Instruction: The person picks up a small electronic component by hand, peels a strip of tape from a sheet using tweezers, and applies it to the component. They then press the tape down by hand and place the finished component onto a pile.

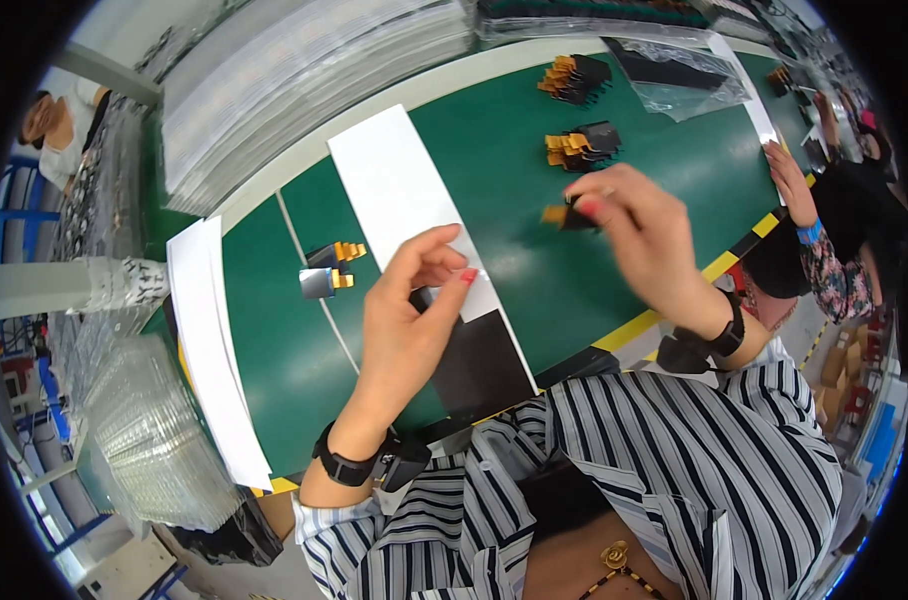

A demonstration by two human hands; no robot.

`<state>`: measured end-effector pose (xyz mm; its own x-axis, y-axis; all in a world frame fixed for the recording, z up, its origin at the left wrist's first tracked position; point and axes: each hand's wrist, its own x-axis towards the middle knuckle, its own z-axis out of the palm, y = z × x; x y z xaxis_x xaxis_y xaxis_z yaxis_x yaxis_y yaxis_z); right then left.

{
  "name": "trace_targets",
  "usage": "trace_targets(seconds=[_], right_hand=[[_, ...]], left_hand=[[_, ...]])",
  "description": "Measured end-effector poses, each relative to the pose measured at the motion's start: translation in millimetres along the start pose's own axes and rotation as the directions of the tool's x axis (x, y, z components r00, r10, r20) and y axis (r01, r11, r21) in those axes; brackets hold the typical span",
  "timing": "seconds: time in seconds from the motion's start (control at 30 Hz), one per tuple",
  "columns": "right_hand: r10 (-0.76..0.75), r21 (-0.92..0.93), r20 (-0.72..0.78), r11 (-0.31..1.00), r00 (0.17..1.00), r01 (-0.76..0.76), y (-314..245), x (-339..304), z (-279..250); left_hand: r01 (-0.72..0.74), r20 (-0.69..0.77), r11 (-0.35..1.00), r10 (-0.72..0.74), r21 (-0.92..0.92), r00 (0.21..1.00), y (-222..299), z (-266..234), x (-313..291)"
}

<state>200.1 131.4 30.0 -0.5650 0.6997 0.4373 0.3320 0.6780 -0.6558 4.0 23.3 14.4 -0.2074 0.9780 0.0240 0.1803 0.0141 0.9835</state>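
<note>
My right hand pinches a small dark flat panel with an orange ribbon tail above the green tabletop. It is slightly blurred. Over the white board, my left hand has its fingers curled, and a dark bit shows between thumb and fingers. What that bit is stays mostly hidden. Beneath this hand lies a black sheet at the board's near end. Left of it sit two small panels with orange tails, one with a pale shiny face and one dark.
Two stacks of such panels, a far one and a nearer one, stand beyond my right hand. A clear bag lies at the back right. White sheets line the left edge. Another person's hand rests on the right.
</note>
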Motion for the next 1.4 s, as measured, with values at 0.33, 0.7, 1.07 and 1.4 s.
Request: trace_targets(seconds=[0.33, 0.7, 1.07, 1.4], right_hand=[[0.185, -0.224, -0.056, 0.955, 0.981, -0.193, 37.2, -32.0, -17.3], [-0.064, -0.357, 0.06, 0.93, 0.996, 0.082, 49.4, -36.1, -18.7], [-0.081, -0.202, -0.042, 0.977, 0.996, 0.071, 65.4, 15.4, -38.3], [-0.243, 0.19, -0.204, 0.941, 0.948, 0.282, 13.4, 5.1, -28.8]], left_hand=[[0.08, -0.001, 0.997, -0.08, 0.016, 0.997, -3.4, 4.8, 3.0], [0.101, -0.002, 0.995, -0.101, 0.002, 0.995, -3.9, 6.1, 3.3], [0.097, 0.0, 0.995, -0.097, -0.01, 0.995, -5.8, 6.1, 2.8], [0.031, 0.088, 0.909, -0.073, 0.415, 0.993, 15.1, -14.0, -7.0]])
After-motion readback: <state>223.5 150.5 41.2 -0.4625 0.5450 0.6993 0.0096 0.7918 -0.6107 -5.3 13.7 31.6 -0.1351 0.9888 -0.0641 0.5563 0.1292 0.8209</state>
